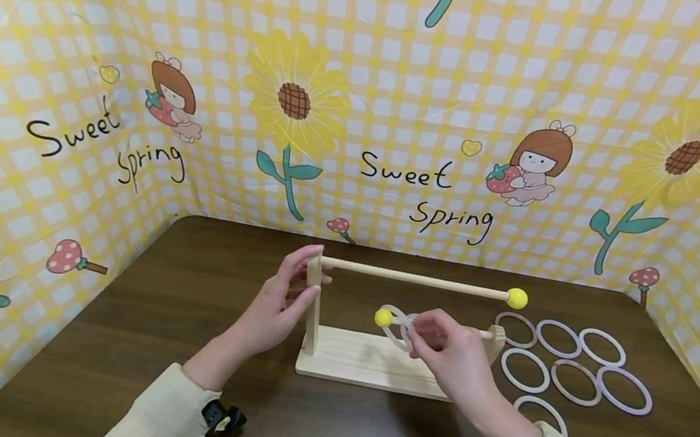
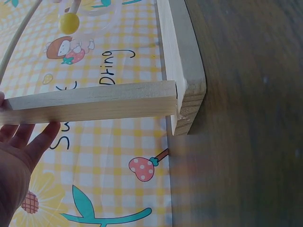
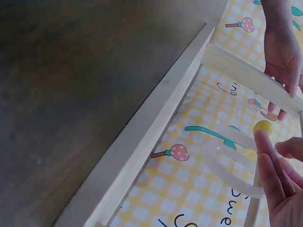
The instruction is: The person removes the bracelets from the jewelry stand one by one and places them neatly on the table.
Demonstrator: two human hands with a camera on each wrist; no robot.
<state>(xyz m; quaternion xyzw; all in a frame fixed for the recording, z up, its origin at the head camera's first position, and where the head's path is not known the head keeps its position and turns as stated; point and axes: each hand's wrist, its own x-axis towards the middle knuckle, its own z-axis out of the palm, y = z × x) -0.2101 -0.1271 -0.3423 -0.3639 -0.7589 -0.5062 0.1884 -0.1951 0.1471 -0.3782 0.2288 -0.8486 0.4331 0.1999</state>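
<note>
A pale wooden stand carries a long upper rod and a shorter lower rod, each tipped with a yellow ball. My left hand holds the stand's left upright post near its top, thumb and fingers on it. My right hand pinches a whitish ring close to the lower rod's yellow ball. A second whitish band shows beside that ring in the right wrist view. My fingers hide part of the rod, so I cannot tell whether both rings encircle it.
Several pale rings lie flat on the dark wooden table, right of the stand. Some are white, others lilac or beige. A yellow checked cloth with printed flowers stands behind and at both sides.
</note>
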